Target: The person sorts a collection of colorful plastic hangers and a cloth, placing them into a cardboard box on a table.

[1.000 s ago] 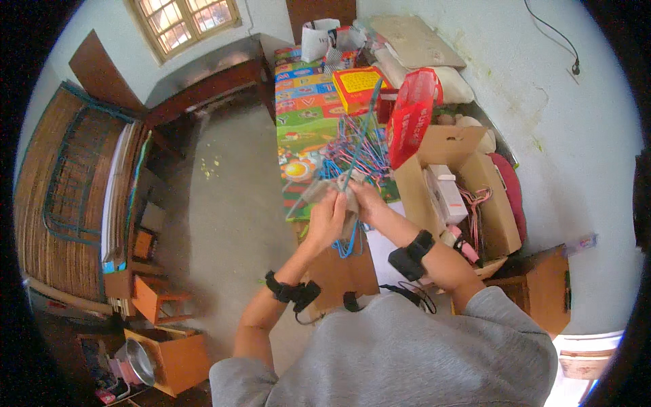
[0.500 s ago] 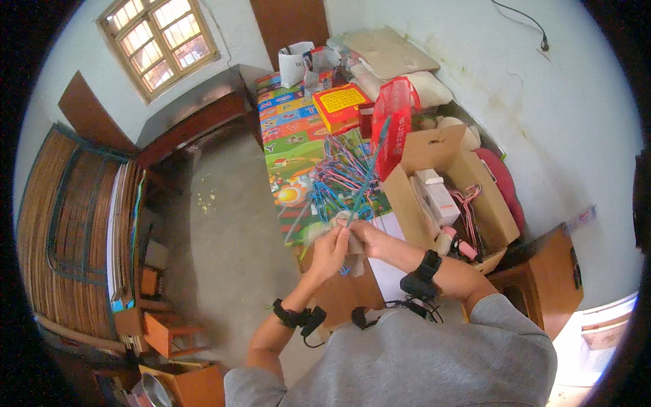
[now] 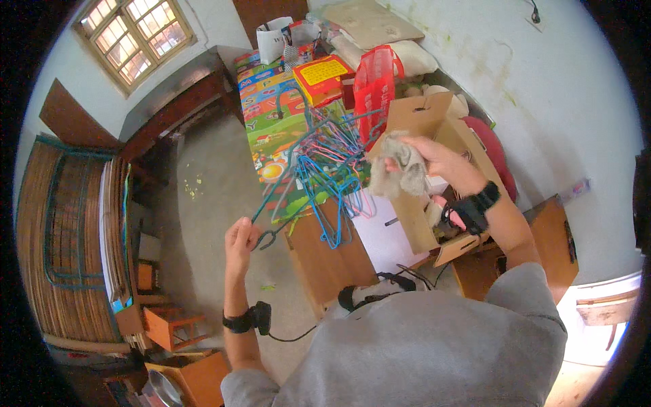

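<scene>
My left hand (image 3: 242,239) is closed on one end of a dark green clothes hanger (image 3: 290,161), out past the table's left edge. The hanger stretches up and away from me over the table, its hook on the far side. A crumpled beige-grey cloth (image 3: 401,169) hangs from my right hand (image 3: 432,157), whose fingers are wrapped into it, in front of the cardboard box. Between my hands, a tangled heap of pink and blue hangers (image 3: 332,139) covers the table. One blue hanger (image 3: 332,227) overhangs the wooden part nearer to me.
An open cardboard box (image 3: 415,220) stands on the right, with pink items inside. Behind the heap are a red bag (image 3: 374,88), a yellow-and-red box (image 3: 324,78) and a white bag (image 3: 272,42). A colourful alphabet mat (image 3: 261,125) covers the table. Black cables (image 3: 407,275) lie near my body.
My hands have parted: the left went left and down with the green hanger, the right went right and up with the cloth. The view has shifted slightly.
</scene>
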Demonstrator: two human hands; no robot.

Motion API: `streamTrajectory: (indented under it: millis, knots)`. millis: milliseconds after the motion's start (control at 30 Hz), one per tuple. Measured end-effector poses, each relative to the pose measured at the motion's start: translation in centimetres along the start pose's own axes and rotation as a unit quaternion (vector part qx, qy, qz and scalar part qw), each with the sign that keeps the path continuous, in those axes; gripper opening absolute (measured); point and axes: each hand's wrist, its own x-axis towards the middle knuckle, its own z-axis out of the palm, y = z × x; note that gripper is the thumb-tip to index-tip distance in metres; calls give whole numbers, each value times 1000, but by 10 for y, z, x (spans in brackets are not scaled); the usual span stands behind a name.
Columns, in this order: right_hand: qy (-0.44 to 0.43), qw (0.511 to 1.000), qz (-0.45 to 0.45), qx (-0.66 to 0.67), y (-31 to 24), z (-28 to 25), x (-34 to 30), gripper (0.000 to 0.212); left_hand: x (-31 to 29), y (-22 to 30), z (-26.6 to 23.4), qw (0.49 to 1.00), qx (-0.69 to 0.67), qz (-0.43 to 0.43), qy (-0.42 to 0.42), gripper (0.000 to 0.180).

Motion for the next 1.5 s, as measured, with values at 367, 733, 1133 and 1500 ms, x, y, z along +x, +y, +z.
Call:
streamTrajectory:
  millis: [367, 733, 1133, 1500]
  knots:
    - [71, 495, -438, -747, -9, 40, 10, 39, 22, -2, 43, 989, 26, -17, -143, 36]
    - [-26, 427, -468, -773, 47, 19, -10, 30, 39, 5, 146, 956, 217, 89, -177, 26]
    - [60, 503, -378, -775, -4, -86, -102, 51, 20, 18, 258, 953, 248, -66, -159, 26]
    - [123, 805, -334, -475, -83, -200, -155, 42, -29, 18, 372, 958, 279, -26, -57, 28]
